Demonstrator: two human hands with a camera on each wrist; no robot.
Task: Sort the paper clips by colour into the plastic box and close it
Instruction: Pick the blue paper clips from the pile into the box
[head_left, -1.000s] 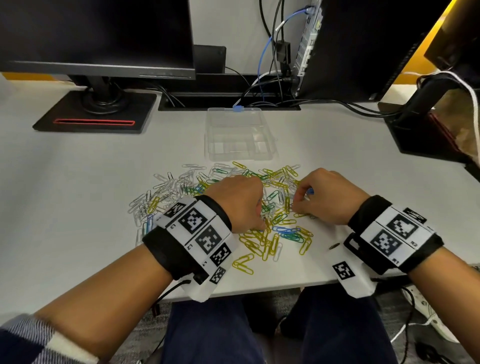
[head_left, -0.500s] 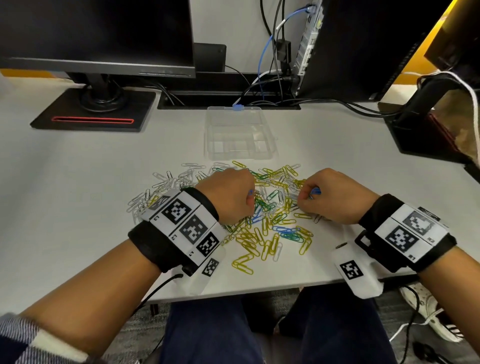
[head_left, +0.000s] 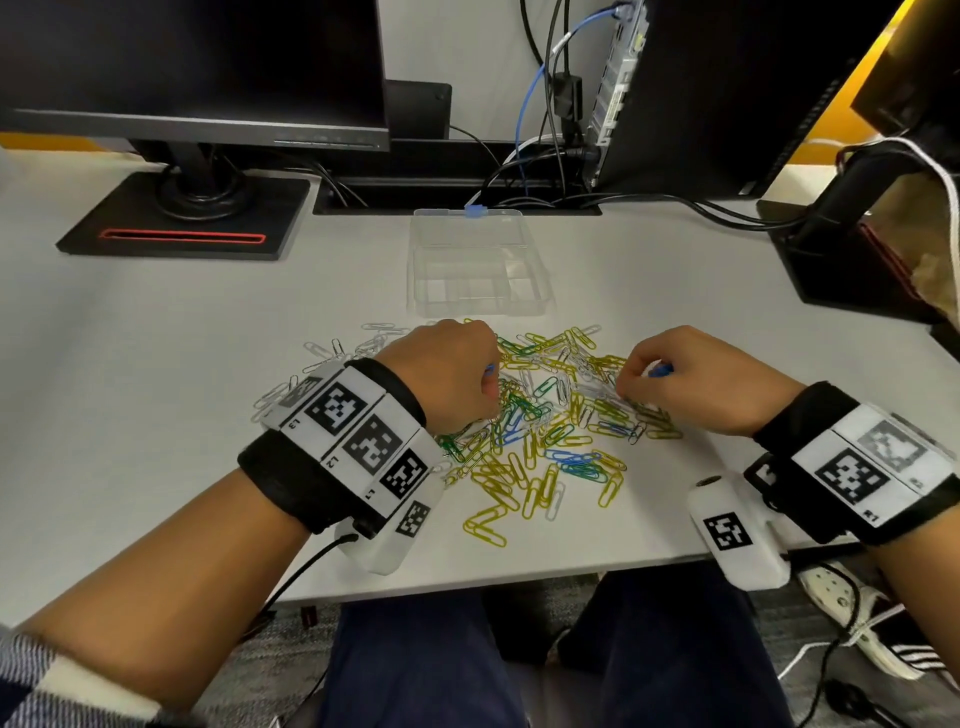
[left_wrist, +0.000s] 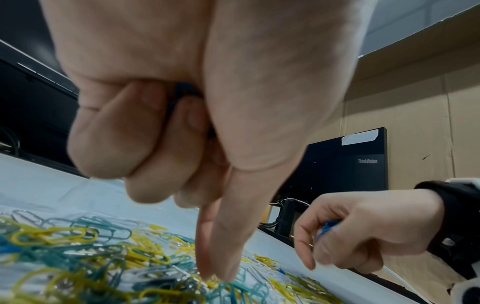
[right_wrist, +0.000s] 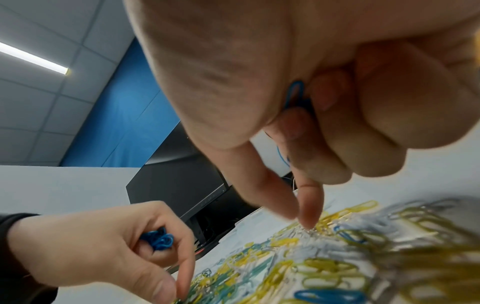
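Paper clips (head_left: 540, 431) lie between, seemingly under, both hands' fingertips.

The white desk (head_left: 156, 364) carries scattered paper clips (head_left: 524, 447), a clear plastic box (head_left: 475, 270) and monitor stands (head_left: 182, 218).

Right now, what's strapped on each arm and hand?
Both hands bare. Left wrist: black band carrying white plates with black square fiducial tags, labelled L1 to L3; a white camera housing hangs below with a black cable. Right wrist: matching band, tags, tagged white housing. A blue-and-white plaid sleeve covers the left forearm.
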